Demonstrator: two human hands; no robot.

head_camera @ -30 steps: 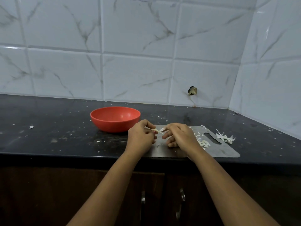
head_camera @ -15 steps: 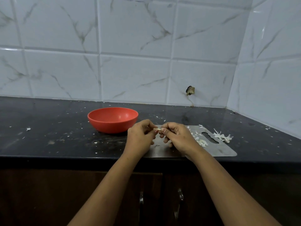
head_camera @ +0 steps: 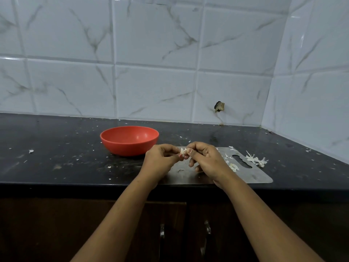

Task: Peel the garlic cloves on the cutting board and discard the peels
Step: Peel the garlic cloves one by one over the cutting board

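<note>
**Both hands pinch a garlic clove over the cutting board**

The left hand (head_camera: 160,160) and the right hand (head_camera: 207,159) meet just above the left part of the steel cutting board (head_camera: 253,177), knuckles up and fingers curled inward. Between them sits a small pale garlic clove (head_camera: 182,151), with a flake of papery skin standing off it. Each grip is narrow and closed on the clove: the left thumb and forefinger pinch it from one side, the right thumb and forefinger from the other. The remaining fingers of the right hand curl loosely below, near the board; whether they touch it cannot be told.

The board lies flat at the front edge of the dark counter (head_camera: 56,157), its handle slot toward the right. A small heap of peels (head_camera: 233,166) lies on the board just left of the slot, partly hidden by the right wrist. A cluster of white peel scraps (head_camera: 256,159) lies on the counter by the board's far right edge, touching it or just beside it. A red bowl (head_camera: 129,140) stands upright on the counter left of the board, just behind the left hand. Tiny white flecks are scattered across the counter. Behind it rises a white marbled tile wall (head_camera: 151,82) with a small dark hole (head_camera: 219,106). Below the counter, two cabinet handles (head_camera: 162,231) show between the forearms.
</note>
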